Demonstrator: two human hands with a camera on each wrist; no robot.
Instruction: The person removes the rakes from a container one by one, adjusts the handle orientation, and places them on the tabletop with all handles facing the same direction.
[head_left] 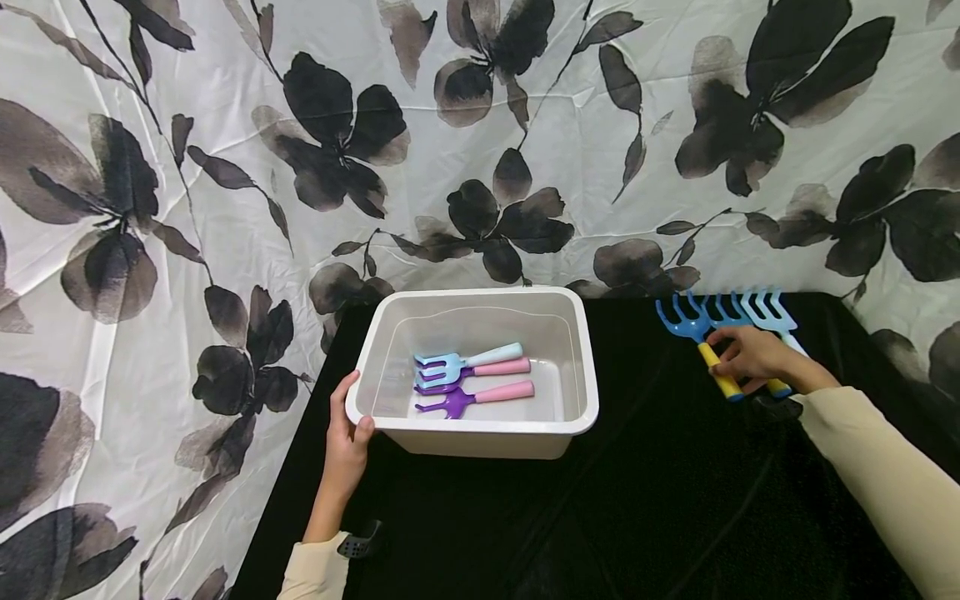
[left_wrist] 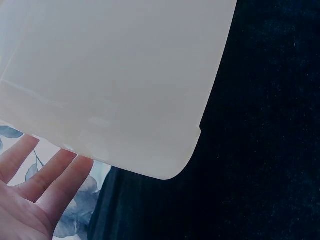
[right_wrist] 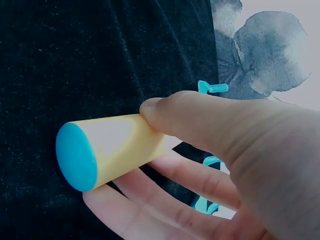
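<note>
My left hand (head_left: 347, 454) holds the white plastic bin (head_left: 480, 427) at its near left corner, thumb at the front rim and fingers along the left side. My right hand (head_left: 763, 358) pinches the yellow handle (right_wrist: 120, 145) of a blue hand rake (head_left: 686, 326) between thumb and fingers. The handle's blue end cap (right_wrist: 76, 157) faces the right wrist camera. Beside it lie a second blue rake (head_left: 726, 311) and a light blue rake (head_left: 772, 314), their handles partly hidden by my hand. Inside the bin are a light blue fork (head_left: 448, 368) and purple forks (head_left: 456, 403) with pink handles.
Black cloth (head_left: 637, 517) covers the table under the bin and rakes. A white floral sheet (head_left: 600, 108) hangs behind and along the left side. The bin's raised walls stand between my two hands.
</note>
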